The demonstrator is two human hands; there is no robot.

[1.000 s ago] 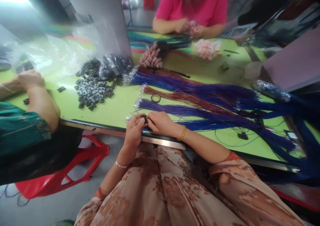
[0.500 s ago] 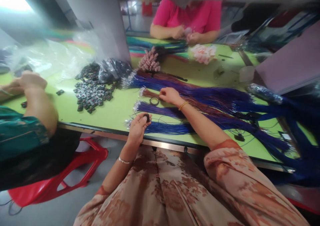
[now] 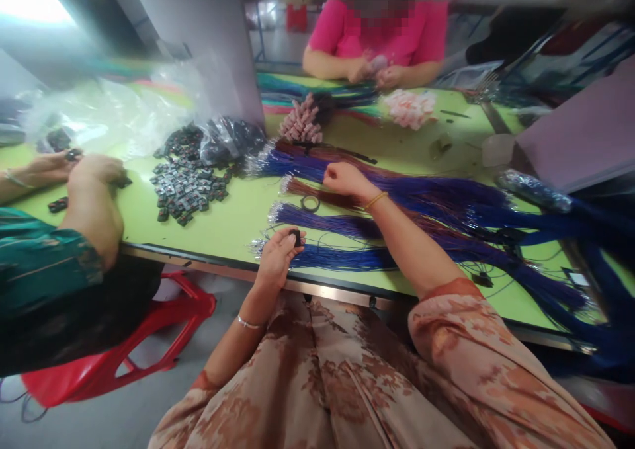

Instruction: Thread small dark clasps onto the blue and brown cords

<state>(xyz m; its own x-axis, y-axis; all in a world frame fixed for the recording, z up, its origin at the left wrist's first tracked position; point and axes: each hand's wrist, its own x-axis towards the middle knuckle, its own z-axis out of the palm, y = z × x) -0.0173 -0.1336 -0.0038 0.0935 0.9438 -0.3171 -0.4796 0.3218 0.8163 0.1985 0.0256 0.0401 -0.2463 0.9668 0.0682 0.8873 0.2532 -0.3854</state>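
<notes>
My left fingers (image 3: 285,241) pinch a small black connector (image 3: 296,237) at the near edge of the green table (image 3: 233,214), while my right hand (image 3: 344,178) closes narrowly on the brown wire bundle (image 3: 342,198) farther in. Blue wire bundles (image 3: 421,191) sprawl rightward; a pile of black parts (image 3: 186,188) and a co-worker's arm (image 3: 92,201) crowd the left. Bare green surface lies between that pile and my wires.

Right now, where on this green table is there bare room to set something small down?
Bare green shows between the heap of black parts and the silver tips of the blue wire bundles, along the near edge in front of the left hand. Another patch lies beyond the brown wires, near the pink pieces. Under the right hand and rightward, wires crowd the table.
</notes>
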